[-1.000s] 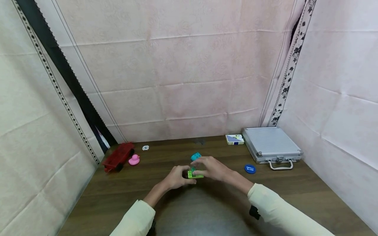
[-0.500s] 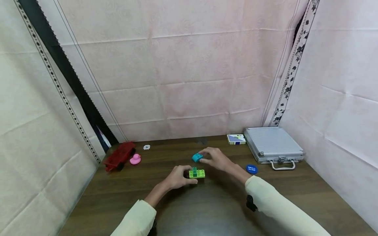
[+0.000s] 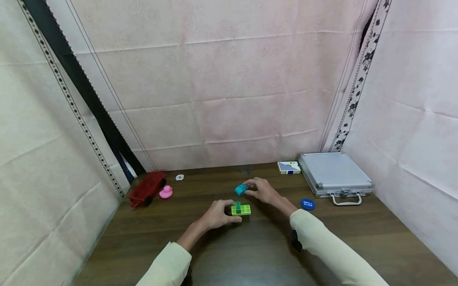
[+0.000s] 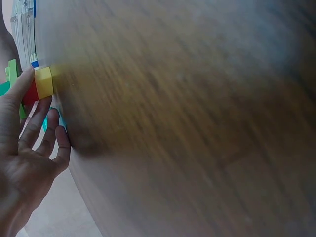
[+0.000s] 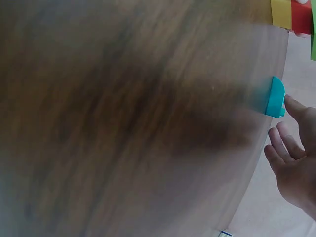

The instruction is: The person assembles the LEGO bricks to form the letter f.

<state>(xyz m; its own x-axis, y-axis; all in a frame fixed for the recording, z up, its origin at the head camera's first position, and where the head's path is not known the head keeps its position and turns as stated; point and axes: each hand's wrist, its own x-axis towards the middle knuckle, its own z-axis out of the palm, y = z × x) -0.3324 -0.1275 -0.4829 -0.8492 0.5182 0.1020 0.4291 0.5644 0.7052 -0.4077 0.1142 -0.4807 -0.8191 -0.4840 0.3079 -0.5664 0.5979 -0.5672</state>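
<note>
One green brick (image 3: 241,209), long axis left-right

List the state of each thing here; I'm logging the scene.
Lime-green plastic brick stack: flat on table, held by left hand.
Teal curved plastic brick: on table, touched by right hand.
Silver aluminium case: closed, flat.
Pink rubber duck: upright.

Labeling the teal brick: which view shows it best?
Head view: the teal brick shows whole on the table, the right hand touching it. Right wrist shows it blurred at the frame edge; left wrist only a sliver behind fingers.
</note>
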